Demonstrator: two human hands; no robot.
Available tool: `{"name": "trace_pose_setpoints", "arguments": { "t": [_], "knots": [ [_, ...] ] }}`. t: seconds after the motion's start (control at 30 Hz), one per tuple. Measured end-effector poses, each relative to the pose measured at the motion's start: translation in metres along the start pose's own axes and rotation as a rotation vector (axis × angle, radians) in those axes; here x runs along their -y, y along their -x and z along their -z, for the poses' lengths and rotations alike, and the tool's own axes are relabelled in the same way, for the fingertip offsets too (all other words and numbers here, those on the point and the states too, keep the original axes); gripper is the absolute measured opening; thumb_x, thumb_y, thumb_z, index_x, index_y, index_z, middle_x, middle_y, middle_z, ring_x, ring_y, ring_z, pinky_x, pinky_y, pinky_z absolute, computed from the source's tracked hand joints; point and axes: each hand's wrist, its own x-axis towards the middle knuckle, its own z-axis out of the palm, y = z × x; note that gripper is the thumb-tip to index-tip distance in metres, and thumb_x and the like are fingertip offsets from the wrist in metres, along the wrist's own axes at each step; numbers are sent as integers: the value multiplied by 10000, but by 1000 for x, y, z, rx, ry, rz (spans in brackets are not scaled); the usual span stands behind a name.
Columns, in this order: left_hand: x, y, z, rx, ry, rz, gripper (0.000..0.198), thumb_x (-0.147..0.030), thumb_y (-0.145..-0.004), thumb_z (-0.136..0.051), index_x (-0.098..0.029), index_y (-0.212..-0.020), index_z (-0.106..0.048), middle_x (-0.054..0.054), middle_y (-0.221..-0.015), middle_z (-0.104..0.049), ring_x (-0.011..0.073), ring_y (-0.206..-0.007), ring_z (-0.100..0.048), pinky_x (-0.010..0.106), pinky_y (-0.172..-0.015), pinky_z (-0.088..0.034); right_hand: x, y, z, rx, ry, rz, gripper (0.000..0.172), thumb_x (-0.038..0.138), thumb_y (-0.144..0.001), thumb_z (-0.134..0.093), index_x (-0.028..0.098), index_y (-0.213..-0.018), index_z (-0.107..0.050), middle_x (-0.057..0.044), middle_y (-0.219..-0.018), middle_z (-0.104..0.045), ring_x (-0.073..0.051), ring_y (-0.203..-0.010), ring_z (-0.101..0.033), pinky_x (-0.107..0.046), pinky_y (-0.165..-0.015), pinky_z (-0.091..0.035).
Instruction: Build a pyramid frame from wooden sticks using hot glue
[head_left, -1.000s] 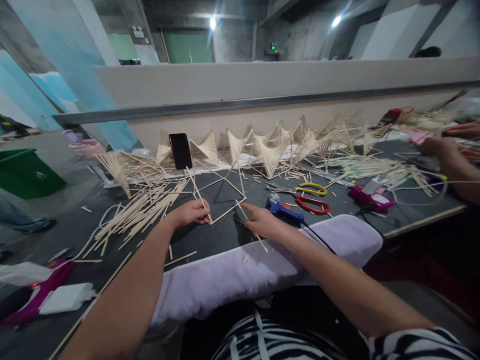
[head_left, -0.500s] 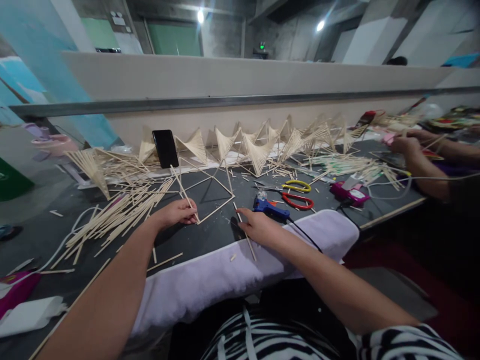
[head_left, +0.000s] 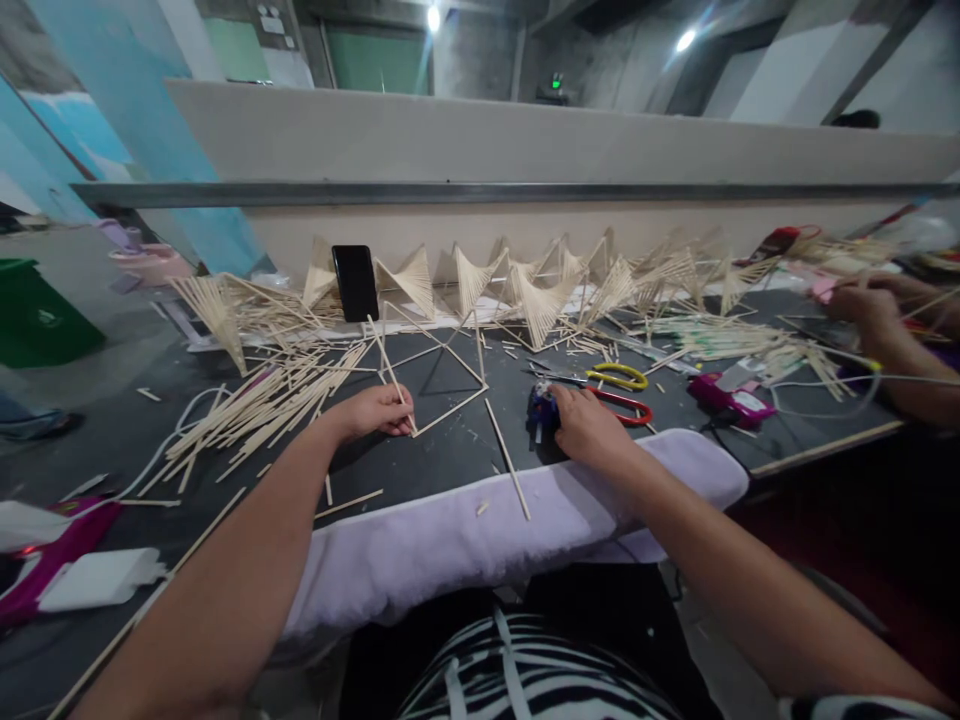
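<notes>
My left hand [head_left: 384, 409] is closed, its fingertips pinching a thin wooden stick near the front corner of a stick frame [head_left: 452, 411]. The frame stands on the dark table, its sticks joined into angular shapes. To the right, my right hand [head_left: 592, 428] has its fingers around a blue hot glue gun [head_left: 541, 412], which it partly covers. Between the hands, a loose wooden stick [head_left: 508, 460] lies with its near end on the lilac cloth [head_left: 450, 550]. Just beyond my right hand lie scissors with one yellow and one red handle [head_left: 616, 376].
A black phone [head_left: 355, 284] stands upright behind the frame. Loose sticks [head_left: 277, 405] are heaped at left. Finished fan-like stick shapes [head_left: 540, 300] line the back panel. A magenta power strip [head_left: 731, 398] with cables lies at right, near another person's hands [head_left: 870, 305].
My right hand has left the loose stick and moved right onto the glue gun, which now sits turned. My left hand still pinches the frame's stick. The view has shifted slightly.
</notes>
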Motion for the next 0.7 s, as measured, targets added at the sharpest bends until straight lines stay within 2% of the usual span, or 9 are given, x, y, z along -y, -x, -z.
{"name": "trace_pose_setpoints", "arguments": {
  "t": [0.13,0.2,0.23,0.3,0.37,0.43,0.5,0.57,0.7],
  "knots": [
    [4,-2,1,6,1,-18,327,-400,-677,-677,-151,-789,-498,47,-714,-656,152,-659,-630,256,-612,-458,3,-3,17,-181,-166,-5,567,108,-626,-496,66,-1189,-450,-182,-1100,-583,-274,-1018,-515,-365,-865,-394],
    [6,-2,2,10,-2,-22,319,-396,-682,-673,-154,-792,-498,47,-716,-658,153,-658,-632,259,-613,-462,11,-5,29,-260,-361,-8,528,141,-622,-508,111,-1149,-485,-139,-1053,-608,-256,-959,-549,-353,-823,-425],
    [6,-2,2,14,-4,-24,317,-395,-682,-673,-155,-793,-498,46,-716,-658,153,-655,-631,260,-613,-462,18,-6,35,-255,-474,-20,489,148,-622,-509,145,-1110,-518,-100,-991,-631,-237,-896,-571,-334,-777,-444],
    [6,-2,2,23,-4,-28,316,-391,-680,-675,-156,-796,-498,45,-718,-657,152,-653,-630,261,-614,-464,35,-10,44,-142,-681,-40,356,157,-628,-514,188,-974,-595,-36,-830,-655,-197,-748,-587,-284,-651,-457],
    [6,-2,3,25,-8,-27,314,-387,-678,-677,-156,-789,-496,45,-716,-655,153,-651,-630,261,-614,-464,55,-15,49,35,-850,-36,241,163,-639,-520,181,-851,-633,-12,-721,-646,-171,-664,-582,-253,-570,-443],
    [7,-2,3,27,-17,-29,306,-388,-690,-667,-155,-793,-497,47,-724,-656,152,-656,-630,261,-619,-465,74,-21,49,242,-1008,-6,177,165,-640,-543,168,-789,-639,-9,-698,-646,-150,-619,-579,-233,-520,-437],
    [8,-3,5,35,-27,-38,295,-391,-713,-649,-157,-814,-499,48,-741,-658,150,-669,-631,260,-627,-466,88,-27,45,392,-1158,17,135,163,-630,-571,166,-758,-615,-13,-718,-651,-140,-607,-593,-216,-480,-448],
    [10,-4,6,47,-28,-47,284,-389,-733,-634,-160,-832,-498,48,-752,-658,148,-679,-632,260,-631,-466,97,-32,38,469,-1216,24,125,172,-629,-597,169,-754,-588,-18,-708,-652,-146,-603,-616,-206,-443,-463],
    [11,-5,6,48,-10,-44,266,-369,-738,-633,-159,-823,-493,40,-733,-652,141,-660,-627,257,-621,-464,104,-37,28,543,-1121,-4,118,214,-667,-625,168,-748,-553,-9,-546,-630,-140,-470,-598,-206,-384,-464]
  ]
}}
